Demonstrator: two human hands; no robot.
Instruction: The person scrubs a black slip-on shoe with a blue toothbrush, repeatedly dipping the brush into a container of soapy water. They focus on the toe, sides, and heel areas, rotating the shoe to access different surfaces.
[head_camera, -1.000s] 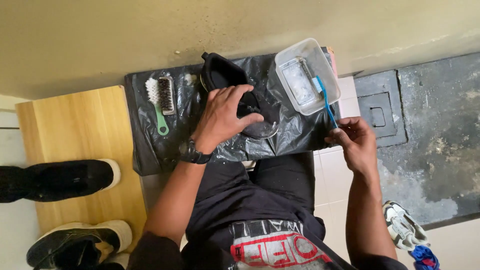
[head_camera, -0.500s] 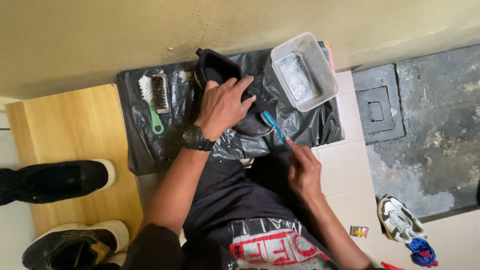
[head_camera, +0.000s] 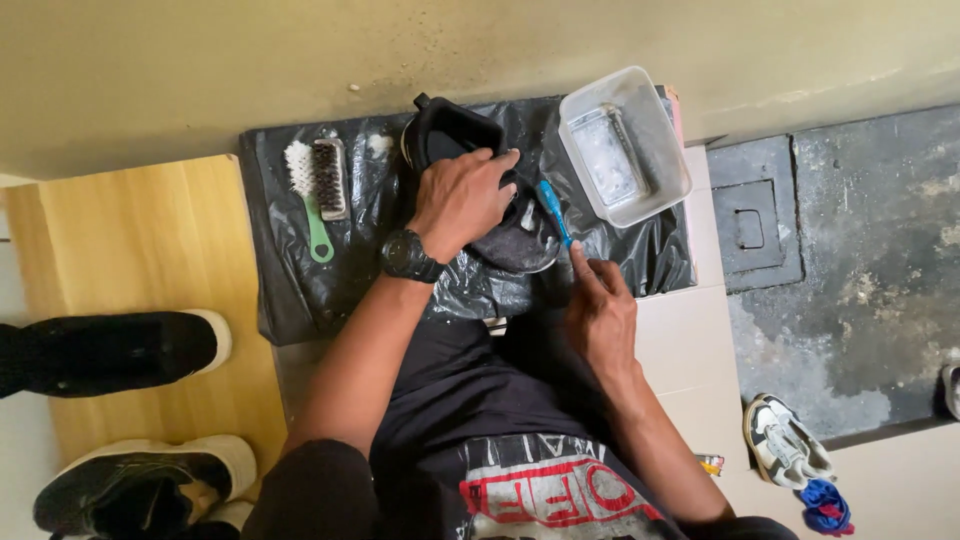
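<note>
The left hand (head_camera: 462, 200) lies flat on top of a black shoe (head_camera: 480, 190), fingers spread narrow and pressed over its upper, holding it down. The shoe rests near the middle of a black plastic sheet (head_camera: 300, 290), with its opening toward the sheet's far edge and its toe toward the near edge. The left wrist carries a black wristwatch (head_camera: 408, 257).

The right hand (head_camera: 600, 305) pinches the handle of a blue toothbrush (head_camera: 552, 210) between thumb and forefinger; the other fingers are curled in. The brush head touches the right side of the shoe, just beside the left fingertips.

A clear plastic tub (head_camera: 672, 170) stands at the far right corner of the sheet, near the toothbrush but apart from it; its contents are pale and cannot be told. A scrubbing brush with a green handle (head_camera: 318, 195) lies near the far left corner of the sheet, well apart from both hands.

A wooden board (head_camera: 140, 240) lies left of the sheet. Two black shoes with white soles (head_camera: 130, 350) lie at its near side. A small white shoe (head_camera: 785, 450) lies on the tiled floor to the right.
</note>
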